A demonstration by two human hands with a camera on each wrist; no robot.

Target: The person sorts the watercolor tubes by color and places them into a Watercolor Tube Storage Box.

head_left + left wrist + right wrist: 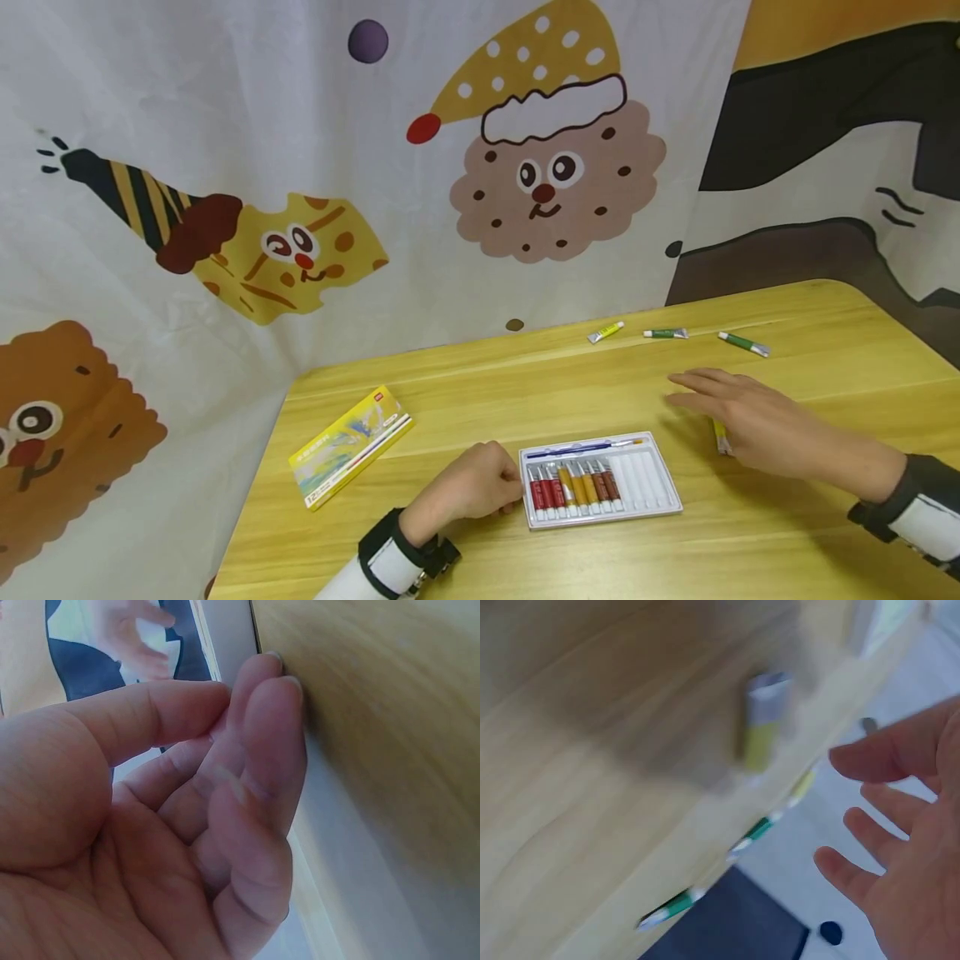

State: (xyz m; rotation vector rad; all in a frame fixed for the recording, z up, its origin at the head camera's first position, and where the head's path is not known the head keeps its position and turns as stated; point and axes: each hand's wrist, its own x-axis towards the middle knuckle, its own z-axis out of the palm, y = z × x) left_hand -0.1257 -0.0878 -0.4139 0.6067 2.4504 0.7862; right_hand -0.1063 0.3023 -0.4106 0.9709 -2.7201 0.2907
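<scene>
A white plastic tray holds a row of several red, orange and brown paint tubes and a blue-handled paintbrush. At its left edge my left hand pinches the rim between thumb and forefinger, the other fingers curled. My right hand hovers over the table right of the tray, fingers spread and holding nothing. Beneath it lies a yellow paint tube, partly covered by the hand in the head view.
Along the table's back edge lie a yellow tube, a green tube and another green tube. A yellow paint box lies left on the wooden table. Behind hangs a cartoon-printed curtain.
</scene>
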